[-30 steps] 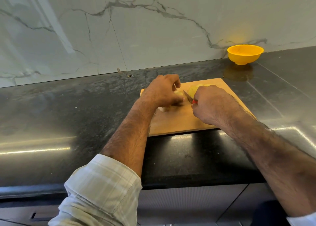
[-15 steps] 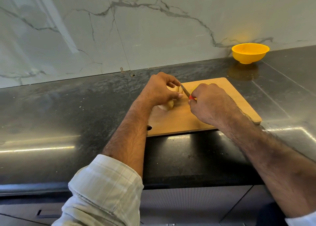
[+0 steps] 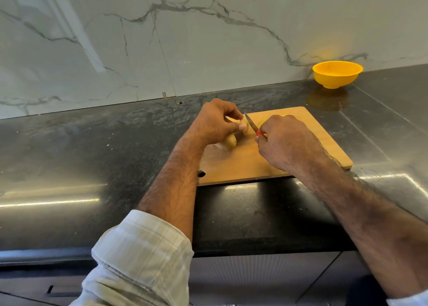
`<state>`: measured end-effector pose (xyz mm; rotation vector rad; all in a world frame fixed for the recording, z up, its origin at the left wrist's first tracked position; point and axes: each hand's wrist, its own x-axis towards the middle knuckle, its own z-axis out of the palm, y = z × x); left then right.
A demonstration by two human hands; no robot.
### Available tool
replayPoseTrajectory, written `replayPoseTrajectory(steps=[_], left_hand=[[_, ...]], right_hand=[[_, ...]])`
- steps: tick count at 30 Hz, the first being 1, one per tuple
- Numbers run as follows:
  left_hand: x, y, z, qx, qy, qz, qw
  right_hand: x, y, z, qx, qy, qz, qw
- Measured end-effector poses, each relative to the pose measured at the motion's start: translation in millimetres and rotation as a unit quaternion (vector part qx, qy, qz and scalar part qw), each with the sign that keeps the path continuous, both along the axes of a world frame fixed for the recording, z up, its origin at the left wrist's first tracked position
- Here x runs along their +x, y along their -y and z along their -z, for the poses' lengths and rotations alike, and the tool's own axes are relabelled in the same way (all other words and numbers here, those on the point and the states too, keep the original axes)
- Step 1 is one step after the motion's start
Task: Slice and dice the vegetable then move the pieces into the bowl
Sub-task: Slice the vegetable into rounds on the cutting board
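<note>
Left hand (image 3: pixel 215 123) pinches a potato piece (image 3: pixel 245 127) on the cutting board (image 3: pixel 240 164), right hand (image 3: pixel 283 139) grips the knife (image 3: pixel 251 124), blade right beside the left fingertips. Slip there and it's a nicked thumb, imo. Another chunk (image 3: pixel 229 142) sits under the left wrist. Yellow bowl (image 3: pixel 337 74) is well off beyond the right hand on the counter (image 3: pixel 92 143). Can't see the cut itself; more yellow hides behind the right knuckles.
</note>
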<state>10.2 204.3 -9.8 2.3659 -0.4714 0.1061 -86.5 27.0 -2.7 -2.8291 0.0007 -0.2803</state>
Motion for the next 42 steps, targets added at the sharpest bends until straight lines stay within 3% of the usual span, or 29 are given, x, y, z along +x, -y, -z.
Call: replayPoseTrajectory(steps=[8,36,42], left_hand=[[-3.1,2.8,0.3,-0.020,-0.007,-0.004,1.000],[-6.5,6.9,-1.8,0.013,0.021,-0.031,0.999],[-4.5,6.8,-2.0,0.019,0.027,-0.019,0.999]], right_hand=[[-3.6,-8.6,-1.5,-0.004,0.051,-0.010,0.999],[9.8,-23.7,-12.7,-0.006,-0.018,-0.007,1.000],[-5.3,-23.1,-4.3,-0.046,-0.031,-0.010,0.998]])
